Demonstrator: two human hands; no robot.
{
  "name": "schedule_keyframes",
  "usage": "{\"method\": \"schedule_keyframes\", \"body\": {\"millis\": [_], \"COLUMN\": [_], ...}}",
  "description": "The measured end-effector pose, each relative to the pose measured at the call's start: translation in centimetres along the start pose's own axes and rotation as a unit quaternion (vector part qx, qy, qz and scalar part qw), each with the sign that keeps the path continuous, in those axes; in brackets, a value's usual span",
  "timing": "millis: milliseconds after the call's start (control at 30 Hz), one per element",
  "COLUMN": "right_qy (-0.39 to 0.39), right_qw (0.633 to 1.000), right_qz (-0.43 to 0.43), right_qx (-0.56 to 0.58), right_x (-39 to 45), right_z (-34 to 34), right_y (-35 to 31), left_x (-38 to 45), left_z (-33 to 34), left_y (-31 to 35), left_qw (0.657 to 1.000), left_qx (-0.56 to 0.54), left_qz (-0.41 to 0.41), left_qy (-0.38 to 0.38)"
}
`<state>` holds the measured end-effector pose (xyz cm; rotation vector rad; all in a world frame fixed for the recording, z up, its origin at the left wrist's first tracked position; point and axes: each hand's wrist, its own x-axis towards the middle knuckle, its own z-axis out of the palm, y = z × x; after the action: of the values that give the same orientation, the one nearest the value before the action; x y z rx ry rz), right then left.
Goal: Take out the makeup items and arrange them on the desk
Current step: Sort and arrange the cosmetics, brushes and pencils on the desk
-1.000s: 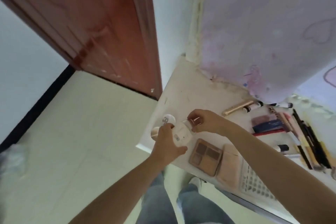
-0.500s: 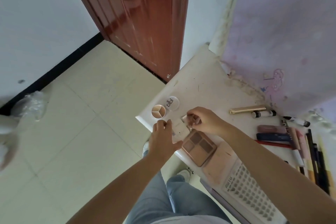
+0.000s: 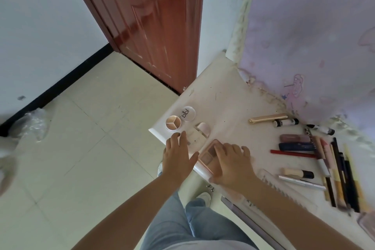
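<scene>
Reddish-brown door (image 3: 154, 26), white desk (image 3: 225, 107)

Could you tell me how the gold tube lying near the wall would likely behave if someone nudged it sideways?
The gold tube looks round and lies flat on the desk, so it would probably roll rather than slide. Its glossy casing suggests a stiff, somewhat slippery surface. The black-and-white tube lies right beside it and might stop it.

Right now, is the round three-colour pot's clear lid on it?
No: the clear lid lies flat on the desk beside the open three-colour pot.
</scene>
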<state>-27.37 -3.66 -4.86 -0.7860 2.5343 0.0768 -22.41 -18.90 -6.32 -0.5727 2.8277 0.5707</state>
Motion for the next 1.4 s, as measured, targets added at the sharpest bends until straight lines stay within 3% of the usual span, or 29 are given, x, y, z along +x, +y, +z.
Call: {"method": "schedule_keyframes", "body": {"millis": [167, 300, 367, 433, 533, 733, 833, 967, 1100, 1400], "right_qy": [0.050, 0.072, 0.085, 0.081, 0.095, 0.183, 0.234, 0.304, 0.381, 0.448], "right_qw": [0.998, 0.989, 0.971, 0.952, 0.935, 0.912, 0.893, 0.868, 0.838, 0.833], "right_qz": [0.040, 0.018, -0.009, -0.048, -0.089, -0.084, -0.049, -0.032, -0.009, -0.006], "right_qx": [0.012, 0.131, 0.221, 0.291, 0.331, 0.356, 0.381, 0.392, 0.391, 0.325], "right_x": [-0.1, 0.0, -0.3, -1.0, -3.1, -8.2, -10.5, -13.1, -14.7, -15.9], "right_z": [1.6, 0.4, -1.4, -3.9, -8.1, -14.8, -16.8, -18.9, -20.0, -21.7], "right_y": [-0.9, 0.2, 1.3, 2.5, 3.8, 5.9, 7.1, 8.4, 9.5, 10.1], "left_x": [-1.0, -0.8, 0.1, 1.5, 3.1, 3.9, 3.5, 2.4, 1.1, 0.2], "left_z": [-0.9, -3.2, -4.7, -6.5, -9.7, -14.5, -15.9, -17.7, -19.1, -21.2], "left_y": [-0.7, -0.1, 0.8, 1.9, 3.7, 9.6, 13.0, 17.1, 19.6, 21.8], "left_qw": [0.998, 0.984, 0.973, 0.953, 0.895, 0.824, 0.810, 0.808, 0.774, 0.783], "left_qx": [-0.020, -0.130, -0.188, -0.252, -0.337, -0.406, -0.414, -0.448, -0.522, -0.510], "left_qz": [0.051, 0.119, 0.129, 0.116, 0.111, 0.218, 0.261, 0.288, 0.270, 0.300], "left_qy": [0.013, 0.008, -0.036, -0.125, -0.271, -0.329, -0.323, -0.251, -0.238, -0.193]}}
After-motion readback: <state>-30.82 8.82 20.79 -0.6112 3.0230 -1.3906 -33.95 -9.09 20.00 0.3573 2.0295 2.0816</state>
